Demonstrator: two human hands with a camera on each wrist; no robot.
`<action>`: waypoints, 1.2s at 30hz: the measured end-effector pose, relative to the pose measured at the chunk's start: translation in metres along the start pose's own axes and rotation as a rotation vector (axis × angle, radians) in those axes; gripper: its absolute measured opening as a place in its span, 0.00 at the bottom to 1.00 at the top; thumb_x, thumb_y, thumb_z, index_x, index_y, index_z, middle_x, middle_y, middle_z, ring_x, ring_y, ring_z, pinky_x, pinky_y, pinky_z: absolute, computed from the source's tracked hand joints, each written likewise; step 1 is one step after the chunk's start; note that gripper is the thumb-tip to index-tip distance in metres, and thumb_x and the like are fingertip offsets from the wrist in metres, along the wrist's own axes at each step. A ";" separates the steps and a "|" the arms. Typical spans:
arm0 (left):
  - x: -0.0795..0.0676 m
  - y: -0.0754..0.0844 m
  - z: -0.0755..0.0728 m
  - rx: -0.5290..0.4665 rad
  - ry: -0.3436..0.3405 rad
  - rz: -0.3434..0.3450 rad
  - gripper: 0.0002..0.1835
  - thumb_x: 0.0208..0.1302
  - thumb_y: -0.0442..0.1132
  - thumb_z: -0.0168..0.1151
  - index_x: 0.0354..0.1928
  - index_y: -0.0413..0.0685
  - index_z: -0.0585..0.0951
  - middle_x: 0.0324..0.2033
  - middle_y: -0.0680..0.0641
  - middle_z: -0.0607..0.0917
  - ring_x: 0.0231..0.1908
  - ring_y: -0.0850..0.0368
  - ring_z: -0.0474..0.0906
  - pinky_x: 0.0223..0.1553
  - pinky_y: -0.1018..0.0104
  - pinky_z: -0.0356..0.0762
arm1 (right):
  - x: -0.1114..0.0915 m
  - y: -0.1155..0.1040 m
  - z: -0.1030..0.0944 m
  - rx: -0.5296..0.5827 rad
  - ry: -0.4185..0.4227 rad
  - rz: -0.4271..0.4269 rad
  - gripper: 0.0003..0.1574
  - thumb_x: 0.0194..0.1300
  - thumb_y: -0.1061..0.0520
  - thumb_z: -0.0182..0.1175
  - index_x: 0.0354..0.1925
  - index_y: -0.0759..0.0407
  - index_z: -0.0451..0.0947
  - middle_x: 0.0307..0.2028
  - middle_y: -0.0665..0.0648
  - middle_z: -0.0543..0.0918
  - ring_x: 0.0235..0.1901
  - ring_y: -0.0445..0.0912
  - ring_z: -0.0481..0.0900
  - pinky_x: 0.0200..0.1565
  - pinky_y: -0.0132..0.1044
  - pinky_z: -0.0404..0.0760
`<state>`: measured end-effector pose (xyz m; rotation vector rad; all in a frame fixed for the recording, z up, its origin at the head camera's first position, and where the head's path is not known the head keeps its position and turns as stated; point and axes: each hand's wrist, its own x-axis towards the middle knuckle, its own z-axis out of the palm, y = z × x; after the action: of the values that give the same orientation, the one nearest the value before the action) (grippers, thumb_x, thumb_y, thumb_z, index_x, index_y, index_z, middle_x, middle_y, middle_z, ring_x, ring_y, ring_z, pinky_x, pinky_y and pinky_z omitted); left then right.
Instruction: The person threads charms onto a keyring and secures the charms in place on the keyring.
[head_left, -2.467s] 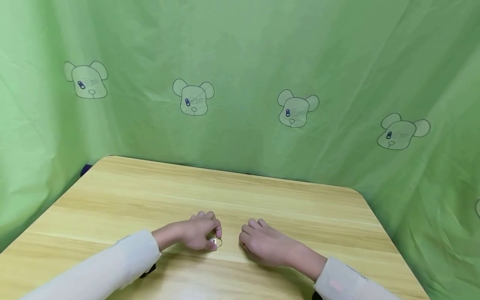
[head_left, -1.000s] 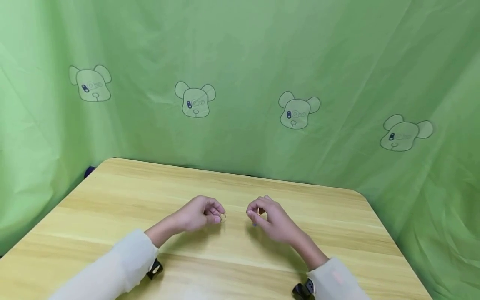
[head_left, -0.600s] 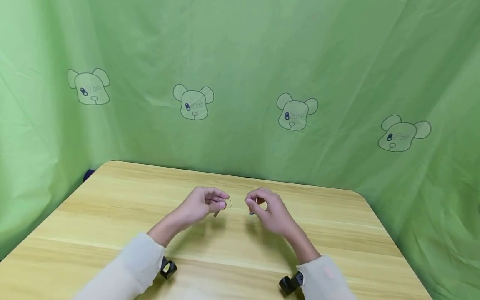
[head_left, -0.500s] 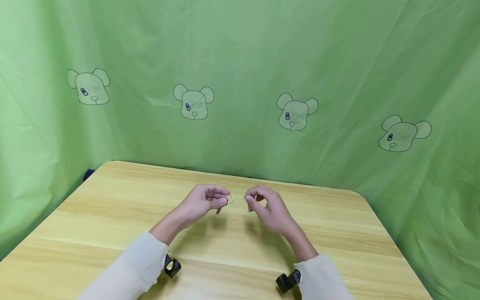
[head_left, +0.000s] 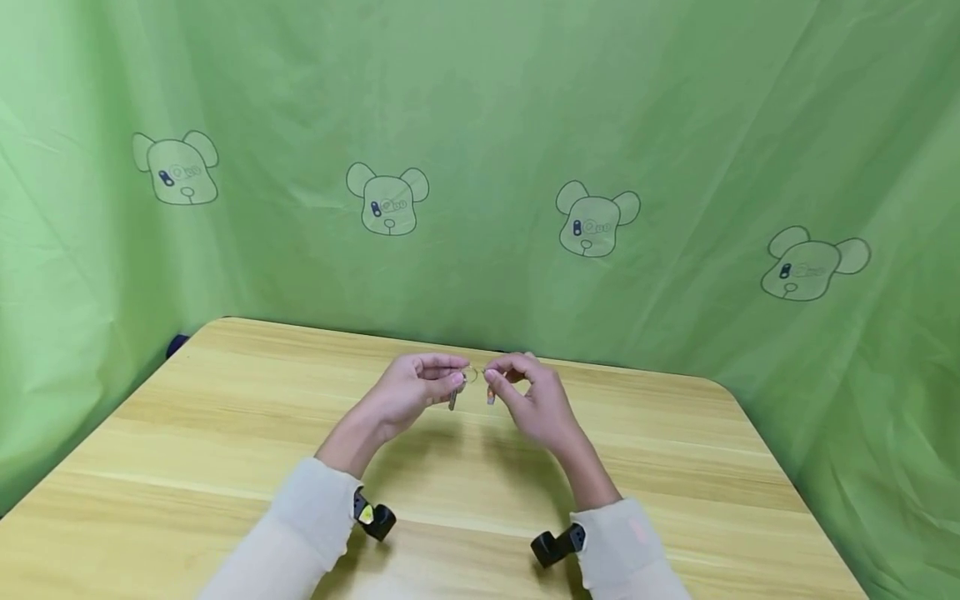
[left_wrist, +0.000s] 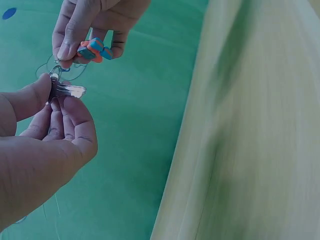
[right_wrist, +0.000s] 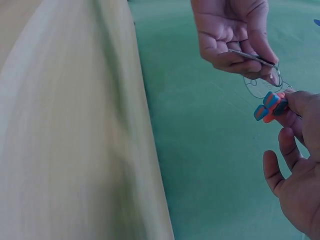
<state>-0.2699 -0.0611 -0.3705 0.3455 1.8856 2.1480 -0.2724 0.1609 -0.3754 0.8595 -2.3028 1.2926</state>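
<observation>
Over the wooden table, my left hand [head_left: 408,387] pinches a silver key [left_wrist: 71,91] between thumb and fingers. A thin metal key ring [head_left: 471,375] is joined to the key and juts out toward the other hand. Opposite it, my right hand [head_left: 536,400] pinches a small orange and blue charm [right_wrist: 270,106] near its top, and the charm hangs below the fingertips. The fingertips of both hands are close together with the ring between them. Whether the charm's fitting touches the ring is too small to tell.
Under the hands lies a light wooden table [head_left: 247,450] with rounded far corners. A green curtain [head_left: 480,100] printed with bear heads hangs behind and at the sides. Each wrist carries a black camera [head_left: 555,546] near a pale sleeve cuff [head_left: 318,500].
Both hands have risen from the tabletop and moved forward and closer together. The key and ring came up in the left hand, and the charm now shows below the right fingertips.
</observation>
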 end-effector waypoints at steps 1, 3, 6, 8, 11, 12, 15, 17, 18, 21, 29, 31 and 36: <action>0.001 0.000 0.001 -0.020 0.002 -0.001 0.19 0.72 0.29 0.61 0.63 0.32 0.77 0.52 0.41 0.85 0.50 0.52 0.81 0.56 0.59 0.79 | 0.001 -0.001 0.000 0.001 0.005 -0.008 0.03 0.73 0.58 0.63 0.42 0.55 0.84 0.25 0.43 0.83 0.37 0.44 0.77 0.45 0.38 0.79; 0.001 -0.001 0.002 -0.054 0.009 -0.002 0.20 0.72 0.29 0.61 0.63 0.31 0.76 0.52 0.41 0.84 0.50 0.52 0.81 0.56 0.59 0.79 | 0.002 -0.002 -0.001 0.004 0.006 -0.016 0.03 0.73 0.59 0.63 0.42 0.56 0.84 0.25 0.43 0.83 0.37 0.44 0.77 0.45 0.38 0.79; 0.001 -0.003 0.002 -0.098 0.014 0.001 0.19 0.72 0.28 0.60 0.63 0.31 0.76 0.51 0.42 0.84 0.48 0.54 0.81 0.54 0.61 0.78 | 0.002 -0.003 -0.003 -0.001 0.001 -0.024 0.04 0.73 0.59 0.63 0.42 0.57 0.84 0.25 0.42 0.83 0.37 0.44 0.77 0.45 0.38 0.79; 0.000 -0.003 0.002 -0.119 0.012 0.006 0.19 0.72 0.28 0.60 0.63 0.30 0.76 0.52 0.40 0.83 0.46 0.57 0.80 0.53 0.62 0.78 | 0.001 -0.004 -0.004 0.001 -0.002 -0.030 0.04 0.73 0.60 0.63 0.42 0.57 0.84 0.25 0.43 0.83 0.36 0.44 0.77 0.45 0.40 0.79; -0.001 -0.002 0.001 -0.141 0.005 0.012 0.19 0.73 0.28 0.59 0.63 0.30 0.75 0.52 0.41 0.83 0.44 0.57 0.80 0.52 0.63 0.78 | 0.001 -0.006 -0.005 -0.002 -0.006 -0.041 0.03 0.73 0.60 0.63 0.42 0.55 0.84 0.25 0.43 0.84 0.36 0.44 0.77 0.43 0.40 0.77; -0.001 -0.001 0.001 -0.144 0.004 0.014 0.19 0.73 0.28 0.59 0.63 0.29 0.75 0.51 0.41 0.83 0.44 0.58 0.80 0.52 0.63 0.79 | 0.001 -0.006 -0.005 -0.002 -0.008 -0.049 0.03 0.73 0.60 0.63 0.41 0.54 0.84 0.25 0.43 0.84 0.36 0.44 0.77 0.43 0.40 0.77; -0.002 0.000 0.002 -0.153 -0.004 0.021 0.19 0.73 0.27 0.59 0.63 0.29 0.75 0.48 0.45 0.83 0.44 0.58 0.80 0.51 0.64 0.79 | 0.001 -0.008 -0.005 -0.004 -0.017 -0.065 0.03 0.73 0.60 0.63 0.41 0.53 0.84 0.25 0.43 0.84 0.35 0.43 0.76 0.42 0.38 0.75; -0.002 0.001 0.003 -0.157 -0.012 0.025 0.19 0.73 0.27 0.59 0.63 0.28 0.75 0.46 0.47 0.84 0.44 0.58 0.80 0.50 0.65 0.79 | 0.001 -0.010 -0.005 -0.003 -0.021 -0.078 0.04 0.73 0.60 0.64 0.40 0.52 0.84 0.24 0.44 0.84 0.35 0.43 0.76 0.42 0.38 0.74; -0.003 0.001 0.003 -0.159 -0.014 0.025 0.19 0.73 0.27 0.59 0.63 0.28 0.75 0.45 0.48 0.84 0.44 0.58 0.80 0.50 0.65 0.79 | 0.001 -0.010 -0.004 -0.002 -0.024 -0.083 0.04 0.72 0.60 0.64 0.40 0.52 0.84 0.24 0.43 0.84 0.35 0.44 0.76 0.41 0.38 0.74; -0.003 0.002 0.004 -0.157 -0.018 0.023 0.19 0.73 0.27 0.59 0.63 0.27 0.74 0.44 0.48 0.84 0.45 0.58 0.80 0.51 0.64 0.79 | 0.001 -0.012 -0.004 0.004 -0.034 -0.089 0.04 0.73 0.60 0.64 0.39 0.51 0.84 0.24 0.43 0.83 0.35 0.44 0.76 0.40 0.38 0.73; -0.004 0.005 0.004 -0.153 -0.007 0.021 0.21 0.72 0.27 0.60 0.64 0.26 0.73 0.45 0.48 0.85 0.45 0.58 0.81 0.51 0.64 0.79 | 0.002 -0.014 -0.003 0.010 -0.031 -0.094 0.05 0.72 0.61 0.64 0.38 0.52 0.84 0.24 0.43 0.83 0.34 0.43 0.77 0.41 0.40 0.71; -0.004 0.004 0.003 -0.152 -0.007 0.023 0.21 0.72 0.28 0.60 0.64 0.26 0.73 0.45 0.48 0.85 0.45 0.58 0.81 0.51 0.65 0.79 | 0.002 -0.014 -0.003 0.010 -0.029 -0.098 0.04 0.72 0.61 0.64 0.39 0.52 0.84 0.24 0.43 0.83 0.34 0.43 0.77 0.42 0.40 0.71; -0.004 0.005 0.003 -0.145 0.003 0.019 0.20 0.72 0.28 0.61 0.62 0.29 0.76 0.45 0.48 0.85 0.45 0.57 0.81 0.50 0.65 0.80 | 0.002 -0.013 -0.001 0.008 -0.030 -0.097 0.04 0.72 0.62 0.64 0.39 0.53 0.84 0.24 0.43 0.83 0.33 0.43 0.77 0.44 0.41 0.71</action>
<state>-0.2653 -0.0604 -0.3653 0.3309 1.7217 2.2830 -0.2655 0.1563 -0.3651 0.9873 -2.2505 1.2571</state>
